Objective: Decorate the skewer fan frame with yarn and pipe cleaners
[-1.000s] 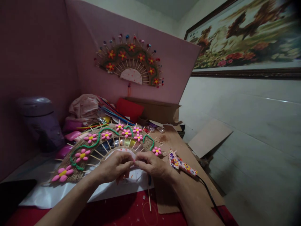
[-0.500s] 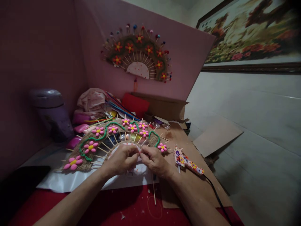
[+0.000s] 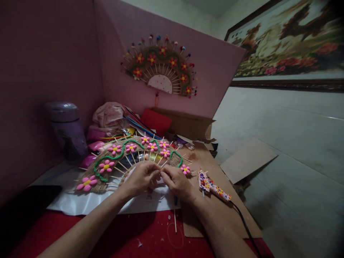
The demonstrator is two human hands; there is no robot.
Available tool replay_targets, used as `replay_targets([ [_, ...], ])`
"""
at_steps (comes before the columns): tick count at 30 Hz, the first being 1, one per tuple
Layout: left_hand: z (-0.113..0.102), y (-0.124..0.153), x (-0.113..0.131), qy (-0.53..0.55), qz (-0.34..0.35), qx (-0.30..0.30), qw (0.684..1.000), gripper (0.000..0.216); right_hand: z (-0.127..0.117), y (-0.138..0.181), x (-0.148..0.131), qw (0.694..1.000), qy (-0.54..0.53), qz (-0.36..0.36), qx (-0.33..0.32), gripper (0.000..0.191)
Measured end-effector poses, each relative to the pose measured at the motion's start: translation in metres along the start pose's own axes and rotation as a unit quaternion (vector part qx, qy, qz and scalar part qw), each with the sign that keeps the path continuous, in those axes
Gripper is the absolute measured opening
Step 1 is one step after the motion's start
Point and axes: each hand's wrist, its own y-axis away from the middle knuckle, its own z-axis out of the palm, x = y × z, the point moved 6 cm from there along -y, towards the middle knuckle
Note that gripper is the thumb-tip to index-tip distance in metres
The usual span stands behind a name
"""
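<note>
No brand, label or writing can be read anywhere in view.

The fan-shaped craft piece of brown jute twine and thin wooden skewers (image 3: pixel 129 157) lies flat on a white sheet (image 3: pixel 80 204) near the middle of the table, its arc bowed toward the far edge. Pink clay flowers with yellow centres (image 3: pixel 106 166) sit along the twine band, and a green pipe cleaner (image 3: pixel 118 154) winds in waves between them. The skewers fan out from a pale half-round hub that is mostly hidden behind the hands.

The left hand (image 3: pixel 141 178) and the right hand (image 3: pixel 176 182) meet at that hub, fingertips touching each other. Each grip is pressed together, thumb against forefinger, on something too small to make out at the inner ends of the skewers.

Just beside the right hand, toward the table's right edge, a glue gun wrapped in flowered white paper (image 3: pixel 213 187) rests on a sheet of brown cardboard (image 3: pixel 215 211), its black cord (image 3: pixel 244 225) running to the near right corner. A loose wooden skewer (image 3: pixel 175 220) lies on the red table cover (image 3: pixel 120 240) by the near edge.

At the far left corner stands a purple lidded jar (image 3: pixel 67 129). A finished fan with orange flowers (image 3: pixel 161 70) hangs on the pink board (image 3: pixel 209 71) behind the table, and a framed landscape picture (image 3: pixel 290 46) hangs on the wall.
</note>
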Motion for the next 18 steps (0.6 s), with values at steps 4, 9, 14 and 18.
replay_targets([
  [4,-0.001,0.000,0.000,0.003,-0.005,-0.002,1.000,0.026,0.000,0.000,-0.001,1.000,0.007,-0.003,0.009,0.021],
  [9,0.000,0.001,0.000,0.112,-0.051,-0.006,0.992,0.026,-0.008,0.000,-0.003,0.998,-0.020,-0.006,0.058,0.021],
  [14,0.000,-0.001,-0.005,0.186,-0.077,0.020,0.979,0.029,-0.013,0.003,-0.003,0.993,-0.002,0.005,0.116,0.015],
  [18,0.000,-0.002,-0.010,0.156,-0.051,0.043,0.986,0.030,-0.006,0.005,-0.013,0.993,0.049,-0.040,0.097,0.013],
])
